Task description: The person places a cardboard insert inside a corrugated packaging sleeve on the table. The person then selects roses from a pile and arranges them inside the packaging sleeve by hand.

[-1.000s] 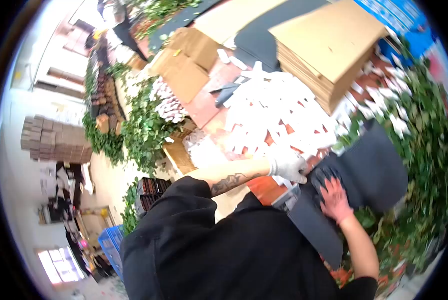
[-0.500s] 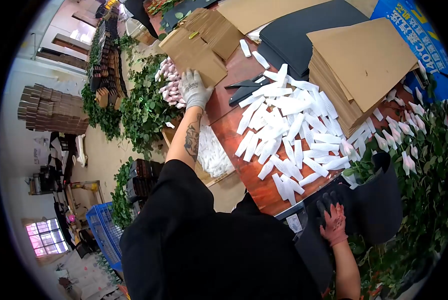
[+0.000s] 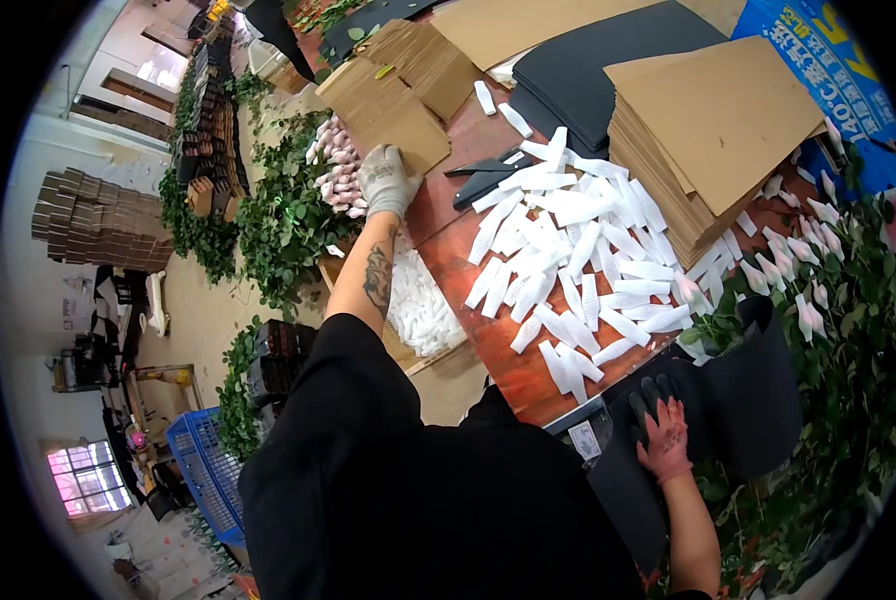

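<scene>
My left hand [image 3: 386,180], in a pale grey glove, is at the near edge of the brown cardboard sheets [image 3: 393,110]. Its fingers are bent and closed over that edge; the fingertips are partly hidden. Lower right, my right hand [image 3: 664,432] wears a red glove with black fingers. It lies with fingers stretched on a black sheet [image 3: 713,410] that curls up at its right side. Pink-white roses [image 3: 690,290] with green leaves stick out of this curl. A heap of white mesh sleeves [image 3: 578,250] covers the reddish table [image 3: 508,370] between my hands.
A black stapler-like tool [image 3: 486,182] lies behind the sleeves. Stacked cardboard [image 3: 708,120] and dark sheets [image 3: 608,65] stand farther back. Bundled pink roses [image 3: 336,170] are left of my left hand. More sleeves [image 3: 418,305] fill a box below the table. Rose foliage [image 3: 848,400] lines the right.
My left hand's fingers were spread flat on the cardboard and are now bent at its edge. My right hand stays on the black sheet. The view has shifted slightly.
</scene>
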